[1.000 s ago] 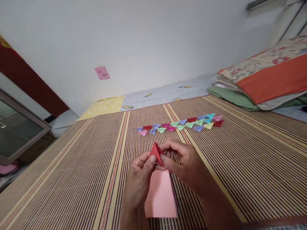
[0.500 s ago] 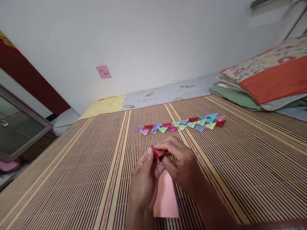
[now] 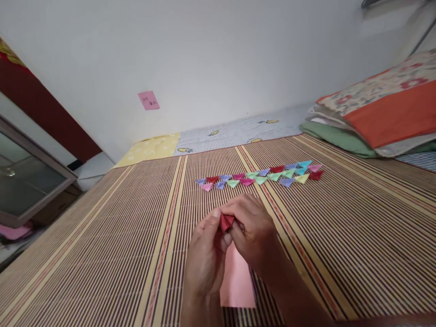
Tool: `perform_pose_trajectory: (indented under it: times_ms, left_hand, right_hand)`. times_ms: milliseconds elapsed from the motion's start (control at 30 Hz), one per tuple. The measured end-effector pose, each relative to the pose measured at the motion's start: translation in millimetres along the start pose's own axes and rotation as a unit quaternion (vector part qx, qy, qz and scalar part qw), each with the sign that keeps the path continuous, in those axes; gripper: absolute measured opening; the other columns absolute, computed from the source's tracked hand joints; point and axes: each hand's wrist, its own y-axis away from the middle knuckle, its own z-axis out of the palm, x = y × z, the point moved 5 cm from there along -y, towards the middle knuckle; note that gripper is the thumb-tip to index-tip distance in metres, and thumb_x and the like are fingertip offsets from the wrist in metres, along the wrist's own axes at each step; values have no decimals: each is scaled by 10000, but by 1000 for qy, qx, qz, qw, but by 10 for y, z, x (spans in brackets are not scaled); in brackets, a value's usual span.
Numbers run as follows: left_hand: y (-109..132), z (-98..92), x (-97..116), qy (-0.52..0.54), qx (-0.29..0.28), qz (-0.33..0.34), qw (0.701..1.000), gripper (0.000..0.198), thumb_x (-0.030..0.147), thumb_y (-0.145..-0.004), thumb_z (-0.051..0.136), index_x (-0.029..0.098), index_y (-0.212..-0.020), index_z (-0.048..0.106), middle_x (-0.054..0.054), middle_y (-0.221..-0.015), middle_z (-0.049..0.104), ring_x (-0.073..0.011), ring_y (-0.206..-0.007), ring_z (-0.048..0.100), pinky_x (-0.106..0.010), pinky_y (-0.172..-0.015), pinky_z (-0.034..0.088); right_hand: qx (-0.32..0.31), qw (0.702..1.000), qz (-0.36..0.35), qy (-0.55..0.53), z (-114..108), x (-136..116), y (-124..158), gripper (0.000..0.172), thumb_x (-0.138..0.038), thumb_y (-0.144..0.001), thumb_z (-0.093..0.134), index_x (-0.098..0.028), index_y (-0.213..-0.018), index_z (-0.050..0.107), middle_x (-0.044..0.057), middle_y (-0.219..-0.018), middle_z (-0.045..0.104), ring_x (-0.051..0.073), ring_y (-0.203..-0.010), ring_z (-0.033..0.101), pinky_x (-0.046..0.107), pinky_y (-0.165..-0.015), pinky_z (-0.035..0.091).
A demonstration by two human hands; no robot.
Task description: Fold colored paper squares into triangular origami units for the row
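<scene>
Striped mat (image 3: 129,250) under everything, plain white wall (image 3: 218,59) behind, and two rows of little folded paper triangles (image 3: 261,180) sitting out past my hands. Red folded paper (image 3: 226,222) is up off the mat, pinched between both hands, with some pink paper (image 3: 237,281) lying nearer me, partly covered. I'd guess the red piece weighs next to nothing, crisp along the creases but easy to crush, so a light pinch by the folded edges beats squeezing the middle. Left hand (image 3: 206,252) is mostly closed, thumb up against the piece's left side. Right hand (image 3: 254,227) is curled around the other side, fingertips gripping; can't tell exactly where its tucked fingers sit.
</scene>
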Motion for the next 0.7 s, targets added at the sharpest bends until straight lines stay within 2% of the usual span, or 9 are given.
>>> perform_pose_trajectory:
  times_ms: [133,433,600,700]
  left_hand:
    - [0,-38,-10,13,14,-8,1000,252,309,-684,888,124,-792,756,-19,-757,671,-116,-702,599,-260,-728,560]
    - [-3,-27,-43,44,38,-26,998,274,279,-620,925,136,-761,739,5,-711,663,-110,-644,606,-247,-660,561]
    - [-16,4,-50,11,0,-24,1000,253,289,-672,905,133,-753,723,11,-676,644,-99,-606,585,-232,-640,550]
    - [-34,15,-51,-6,-15,-20,1000,284,334,-688,897,123,-787,734,-5,-702,664,-112,-638,606,-248,-674,561]
  right_hand:
    - [6,1000,-9,2,0,1,-1,223,-4,-899,501,-153,-901,668,61,-868,649,216,-845,570,370,-772,416]
    - [21,999,14,25,3,21,-5,185,-43,-890,563,-200,-894,661,30,-871,673,213,-862,594,377,-796,371]
    - [51,997,45,30,-21,46,-5,134,-104,-907,582,-212,-912,660,56,-917,689,242,-904,579,402,-828,413]
    - [40,998,50,-9,-35,59,-23,161,-92,-895,563,-203,-872,678,75,-919,669,249,-922,581,411,-836,450]
